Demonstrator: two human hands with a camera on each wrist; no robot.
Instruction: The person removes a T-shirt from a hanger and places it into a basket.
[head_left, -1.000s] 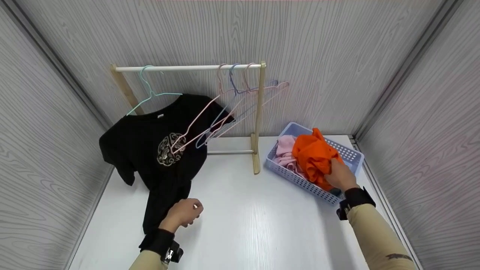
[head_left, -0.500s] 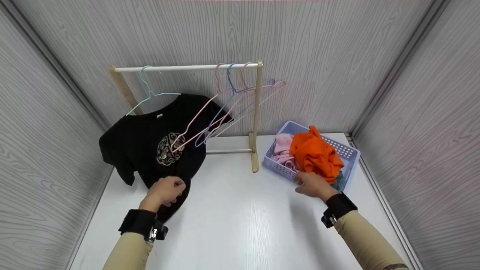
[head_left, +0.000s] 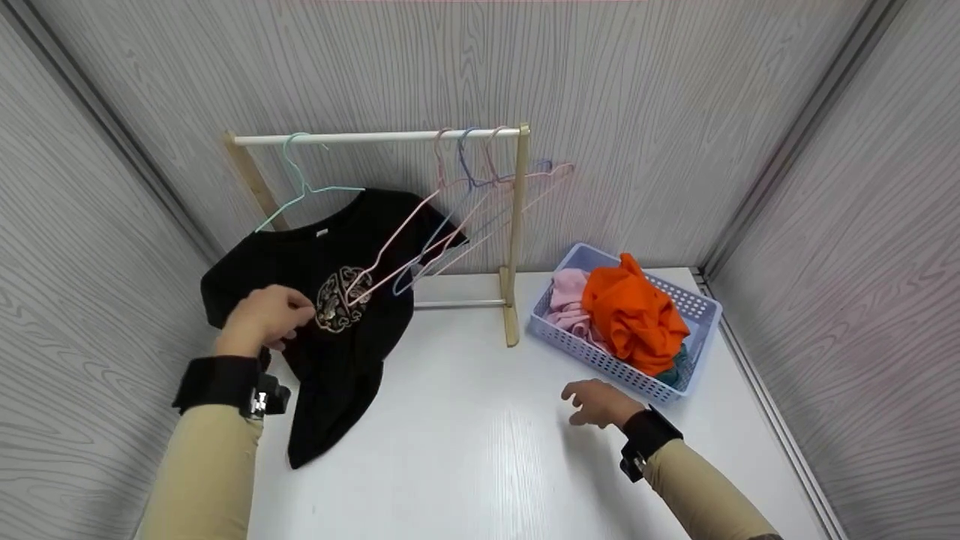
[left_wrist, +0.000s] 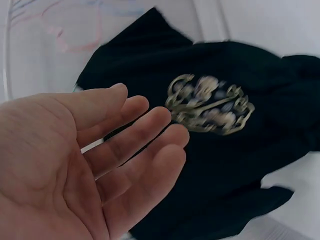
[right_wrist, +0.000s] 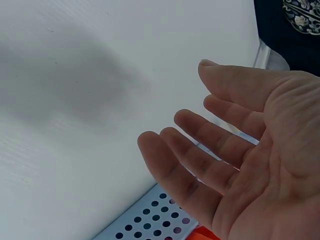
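A black T-shirt (head_left: 352,352) with a gold-and-cream emblem hangs from a mint-green hanger (head_left: 304,187) on the rack's left side. My left hand (head_left: 266,319) hovers in front of the shirt's chest, left of the emblem. In the left wrist view its loosely bent fingers (left_wrist: 145,135) hold nothing. My right hand (head_left: 600,403) is above the white table, in front of the blue basket (head_left: 600,360), also with nothing in its relaxed fingers (right_wrist: 190,185). Inside the basket lie a crumpled orange cloth (head_left: 634,315), a pink cloth (head_left: 570,300) and a bit of teal cloth (head_left: 676,367).
A small clothes rack (head_left: 375,137) with wooden posts and a white rod stands against the back wall. On its right end hang a pink hanger (head_left: 401,225), a blue hanger (head_left: 465,161) and another pink one. Grey wood-grain walls (head_left: 847,247) enclose the table.
My right hand has left the orange cloth in the basket and moved left and toward me. My left hand has moved up and left, from the shirt's hem to its chest.
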